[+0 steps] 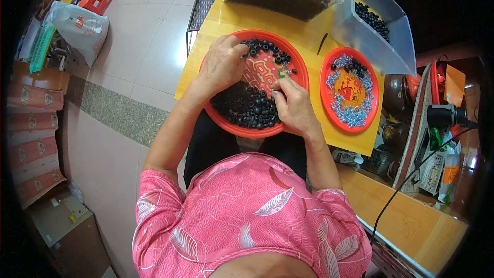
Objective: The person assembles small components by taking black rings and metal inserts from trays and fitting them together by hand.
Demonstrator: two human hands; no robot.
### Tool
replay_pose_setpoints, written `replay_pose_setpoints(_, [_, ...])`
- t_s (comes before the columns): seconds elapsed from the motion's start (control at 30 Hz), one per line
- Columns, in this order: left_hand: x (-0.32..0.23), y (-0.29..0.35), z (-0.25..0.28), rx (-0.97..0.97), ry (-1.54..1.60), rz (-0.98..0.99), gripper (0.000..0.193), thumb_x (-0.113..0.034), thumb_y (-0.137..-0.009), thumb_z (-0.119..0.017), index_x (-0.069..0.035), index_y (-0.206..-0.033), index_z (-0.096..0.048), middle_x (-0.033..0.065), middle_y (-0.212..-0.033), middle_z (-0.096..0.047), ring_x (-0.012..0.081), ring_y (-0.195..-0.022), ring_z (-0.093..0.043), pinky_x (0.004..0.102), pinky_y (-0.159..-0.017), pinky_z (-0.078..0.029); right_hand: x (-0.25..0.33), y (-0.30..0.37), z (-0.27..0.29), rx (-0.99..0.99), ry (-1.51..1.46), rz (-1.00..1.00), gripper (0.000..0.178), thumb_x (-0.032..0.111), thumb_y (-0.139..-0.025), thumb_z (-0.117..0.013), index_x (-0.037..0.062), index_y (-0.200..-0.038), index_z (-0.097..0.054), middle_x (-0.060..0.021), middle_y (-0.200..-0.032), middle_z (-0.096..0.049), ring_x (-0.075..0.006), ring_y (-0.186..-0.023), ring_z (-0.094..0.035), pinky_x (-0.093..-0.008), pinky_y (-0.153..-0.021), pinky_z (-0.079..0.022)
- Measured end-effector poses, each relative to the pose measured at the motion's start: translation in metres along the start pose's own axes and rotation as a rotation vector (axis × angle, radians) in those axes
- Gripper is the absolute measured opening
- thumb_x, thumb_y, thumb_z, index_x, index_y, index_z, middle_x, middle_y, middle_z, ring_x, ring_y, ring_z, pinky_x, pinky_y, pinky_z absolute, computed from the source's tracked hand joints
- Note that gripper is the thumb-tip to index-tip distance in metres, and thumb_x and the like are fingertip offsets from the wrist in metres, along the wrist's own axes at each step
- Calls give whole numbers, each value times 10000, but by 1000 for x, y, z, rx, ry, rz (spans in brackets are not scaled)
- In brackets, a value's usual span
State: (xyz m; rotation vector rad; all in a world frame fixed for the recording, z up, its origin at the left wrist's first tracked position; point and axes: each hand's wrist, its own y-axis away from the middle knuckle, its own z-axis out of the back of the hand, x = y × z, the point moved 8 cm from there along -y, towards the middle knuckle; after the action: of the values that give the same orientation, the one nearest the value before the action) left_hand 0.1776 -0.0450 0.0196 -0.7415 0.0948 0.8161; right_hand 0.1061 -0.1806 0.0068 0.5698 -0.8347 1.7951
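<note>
Fingers of my right hand curl closed, as do those of my left hand; whether either grips anything, I can't tell. Piled black beads lie in the red tray, toward my right fingertips' eight o'clock, nearer that hand.

The person wore a pink leaf-print shirt and black trousers.
Pale, feathery leaves and thin curving lines were scattered over the shirt's finely textured cloth, with a few darker reddish shapes among them. The 2 short sleeves carried similar leaves, and the neckline was rounded. The left hand and right hand were bare.
</note>
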Motion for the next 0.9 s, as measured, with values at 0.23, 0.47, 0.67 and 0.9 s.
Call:
replay_pose_setpoints(0.23, [5,-1,-21,90,-126,44,112,-60,-613,-588,-30,-713,-630,132,-735,-540,300,-750,-527,390,-671,-431,-4,4,1,-55,-83,-121,72,15,-751,-563,-19,-805,-529,-136,-723,-550,-212,-649,-560,-305,-584,-444])
replay_pose_setpoints(0.47, [-11,10,-9,71,104,53,176,-11,-631,-598,-11,-806,-590,138,-772,-522,291,-757,-515,375,-675,-424,0,7,-2,-59,-132,-56,84,8,-753,-576,-16,-831,-559,-111,-735,-559,-165,-662,-551,-268,-610,-444])
replay_pose_setpoints(0.67, [-31,66,-2,-63,1578,734,188,-43,-808,-581,-13,-991,-550,101,-875,-593,142,-755,-566,231,-645,-455,-8,13,-14,7,-568,-313,100,-10,-768,-581,-16,-866,-562,-37,-779,-576,-93,-744,-548,-234,-659,-447])
replay_pose_setpoints(0.9, [-36,99,-6,-172,2095,913,177,-54,-838,-535,-11,-1010,-540,139,-885,-604,164,-708,-581,245,-602,-458,16,13,-19,22,-816,-386,69,6,-799,-572,7,-867,-567,5,-764,-558,-56,-701,-531,-193,-622,-432])
